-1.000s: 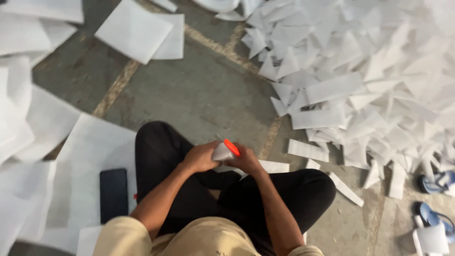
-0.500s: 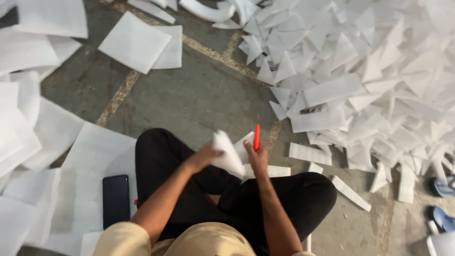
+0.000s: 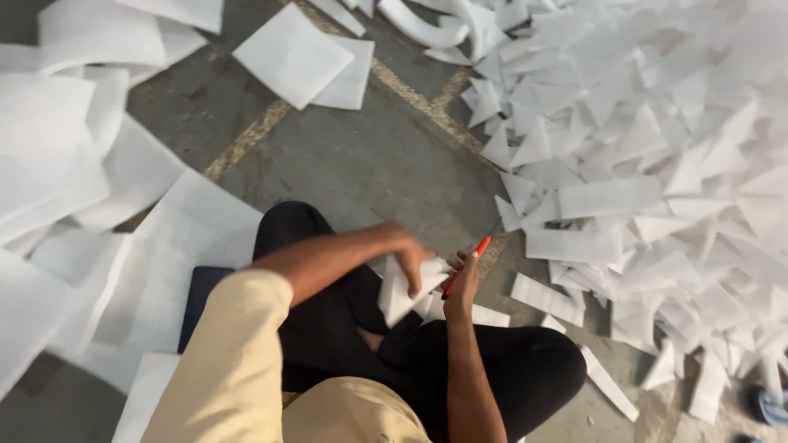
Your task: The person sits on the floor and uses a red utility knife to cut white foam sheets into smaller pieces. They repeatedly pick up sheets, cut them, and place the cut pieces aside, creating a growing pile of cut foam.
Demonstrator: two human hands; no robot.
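Left hand (image 3: pixel 408 250) is closed over the top edge of a white foam sheet (image 3: pixel 400 291), holding it up above the lap. Just right of it, the right hand (image 3: pixel 462 283) is curled around a red-handled cutter (image 3: pixel 468 262), whose thin blade points up and away toward the far right; the handle lies touching the sheet's right edge. Both hands sit over the crossed legs in black trousers (image 3: pixel 460 369), near the bottom centre of the view. On the grey concrete floor (image 3: pixel 345 164), a large heap of cut white strips and triangles (image 3: pixel 657 164) fills the right side, reaching from near to far. Larger uncut white sheets (image 3: pixel 82 164) lie spread across the left side, and two more rest far centre. A dark flat phone (image 3: pixel 199 299) lies on a sheet at the left, beside the knee.
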